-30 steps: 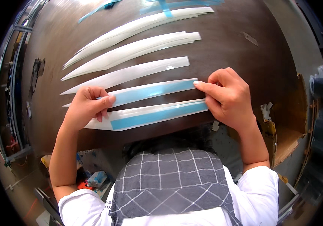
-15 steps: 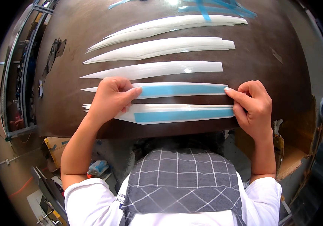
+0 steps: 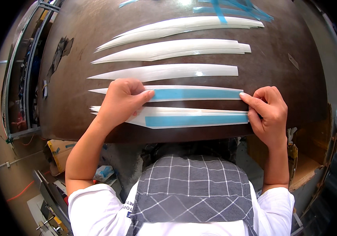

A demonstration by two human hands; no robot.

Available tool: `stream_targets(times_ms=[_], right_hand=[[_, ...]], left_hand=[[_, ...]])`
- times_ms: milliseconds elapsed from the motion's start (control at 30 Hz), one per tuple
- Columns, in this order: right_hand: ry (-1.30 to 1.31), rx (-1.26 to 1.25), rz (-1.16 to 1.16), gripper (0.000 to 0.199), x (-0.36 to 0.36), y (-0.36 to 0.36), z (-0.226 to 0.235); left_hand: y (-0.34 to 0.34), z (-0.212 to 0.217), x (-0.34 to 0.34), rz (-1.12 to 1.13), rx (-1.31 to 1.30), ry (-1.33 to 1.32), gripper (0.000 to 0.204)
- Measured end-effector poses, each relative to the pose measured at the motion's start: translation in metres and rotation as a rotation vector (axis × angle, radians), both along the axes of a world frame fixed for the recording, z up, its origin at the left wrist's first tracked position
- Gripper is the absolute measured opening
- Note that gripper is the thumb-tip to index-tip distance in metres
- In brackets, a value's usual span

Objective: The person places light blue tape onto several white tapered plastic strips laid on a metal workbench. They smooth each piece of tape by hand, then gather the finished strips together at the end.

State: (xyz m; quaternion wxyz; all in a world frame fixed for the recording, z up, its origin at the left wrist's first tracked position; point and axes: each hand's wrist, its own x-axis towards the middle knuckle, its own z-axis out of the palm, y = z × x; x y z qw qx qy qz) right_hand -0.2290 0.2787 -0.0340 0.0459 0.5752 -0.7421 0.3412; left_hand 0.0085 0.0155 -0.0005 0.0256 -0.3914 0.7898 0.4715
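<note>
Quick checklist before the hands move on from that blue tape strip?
1. Left hand pressing the tape's left end: ok.
2. Right hand fingers on the right end: ok.
3. Blue tape straight along the white strip: ok.
4. Tape stuck flat, no bubbles: cannot tell.
5. Nearer taped strip lying flat on the brown table: ok.
6. Three far strips untaped: ok.

Dark brown table [image 3: 78, 98] carries five white tapered strips [image 3: 168, 72], two bearing blue tape [image 3: 194, 94]
</note>
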Motion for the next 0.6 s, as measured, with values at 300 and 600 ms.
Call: stream_targets(times_ms=[300,600], right_hand=[[-0.01,-0.007,0.007,0.029,0.001,-0.001,0.0],[0.046,0.053,-0.017,0.031,0.01,0.002,0.008]], left_hand=[[-0.013,0.007,0.021,-0.039,-0.419,-0.089,0.031],[0.052,-0.012,0.022,-0.634,-0.782,0.081,0.074]])
